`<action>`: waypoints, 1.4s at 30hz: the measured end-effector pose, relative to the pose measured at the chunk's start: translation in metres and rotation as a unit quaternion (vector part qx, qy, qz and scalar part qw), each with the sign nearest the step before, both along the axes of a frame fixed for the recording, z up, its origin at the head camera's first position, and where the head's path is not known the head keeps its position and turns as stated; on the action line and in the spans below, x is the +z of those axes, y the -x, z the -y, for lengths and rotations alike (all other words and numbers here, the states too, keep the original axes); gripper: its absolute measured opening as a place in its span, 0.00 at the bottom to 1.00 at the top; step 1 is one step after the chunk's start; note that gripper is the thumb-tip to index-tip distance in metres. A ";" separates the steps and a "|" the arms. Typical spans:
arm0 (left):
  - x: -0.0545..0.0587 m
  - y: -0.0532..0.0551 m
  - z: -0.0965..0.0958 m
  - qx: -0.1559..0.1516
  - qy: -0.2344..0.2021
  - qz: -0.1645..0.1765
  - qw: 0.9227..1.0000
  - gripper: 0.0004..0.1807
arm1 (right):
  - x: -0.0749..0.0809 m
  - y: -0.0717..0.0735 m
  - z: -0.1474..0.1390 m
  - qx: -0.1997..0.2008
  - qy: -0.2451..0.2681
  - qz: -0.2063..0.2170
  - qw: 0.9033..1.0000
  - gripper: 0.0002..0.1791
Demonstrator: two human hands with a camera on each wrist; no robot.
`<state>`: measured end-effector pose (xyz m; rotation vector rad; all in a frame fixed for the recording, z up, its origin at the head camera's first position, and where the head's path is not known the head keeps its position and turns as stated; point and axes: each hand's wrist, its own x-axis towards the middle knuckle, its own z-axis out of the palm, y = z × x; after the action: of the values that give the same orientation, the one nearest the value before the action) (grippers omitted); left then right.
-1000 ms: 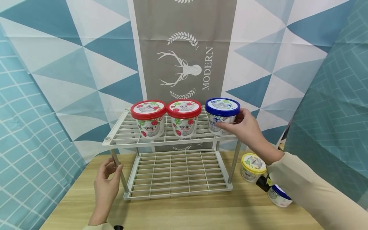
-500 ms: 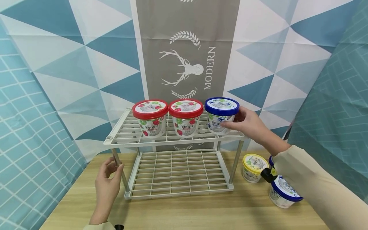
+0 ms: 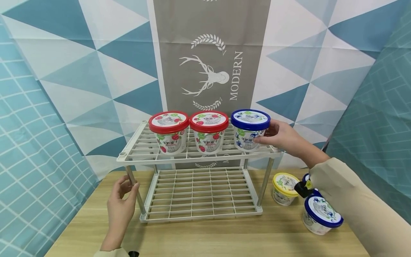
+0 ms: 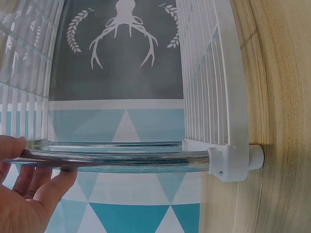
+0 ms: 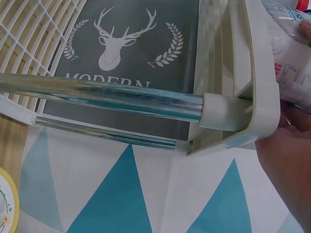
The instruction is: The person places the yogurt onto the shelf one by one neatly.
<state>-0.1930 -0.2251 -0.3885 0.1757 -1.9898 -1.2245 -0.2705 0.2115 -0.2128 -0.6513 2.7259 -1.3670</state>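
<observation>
A blue-lidded yogurt tub (image 3: 250,130) stands on the right of a white rack's top shelf (image 3: 144,157). My right hand (image 3: 284,139) holds its right side, thumb in front and the other fingers partly hidden behind. The right wrist view shows this hand (image 5: 289,160) beside the printed tub wall (image 5: 291,63). Two red-lidded tubs (image 3: 169,132) (image 3: 209,132) stand to its left, labels facing front. My left hand (image 3: 121,207) pinches the rack's front left post (image 4: 121,160), thumb on one side and fingers on the other.
On the wooden table (image 3: 192,239), right of the rack, stand a yellow-lidded tub (image 3: 284,188) and more blue-lidded tubs (image 3: 322,214), partly hidden by my right sleeve (image 3: 350,192). The lower wire shelf (image 3: 200,192) lies under the top one. A patterned cloth (image 3: 205,53) hangs behind.
The blue-lidded tub has come slightly closer to the red-lidded one and turned, so its label faces more forward. My right thumb has slid rightward along it. The left hand keeps its place.
</observation>
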 end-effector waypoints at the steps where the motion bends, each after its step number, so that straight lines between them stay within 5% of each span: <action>1: 0.000 0.000 0.000 0.000 -0.001 0.000 1.000 0.19 | 0.000 0.000 0.000 0.003 0.001 0.002 1.000 0.37; 22: 0.000 -0.001 0.000 0.001 0.003 0.012 1.000 0.20 | -0.001 0.000 -0.004 0.026 0.021 0.001 0.999 0.34; 31: -0.002 0.001 0.002 0.000 0.003 0.008 1.000 0.20 | -0.006 -0.006 -0.006 -0.014 0.032 -0.021 0.999 0.36; 42: -0.002 0.001 0.002 0.001 -0.002 0.012 1.000 0.20 | -0.018 -0.032 -0.031 -0.069 0.033 -0.087 0.993 0.30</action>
<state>-0.1944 -0.2270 -0.3905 0.1940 -2.0084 -1.2303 -0.2389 0.2424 -0.2311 -0.6246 2.9228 -1.5015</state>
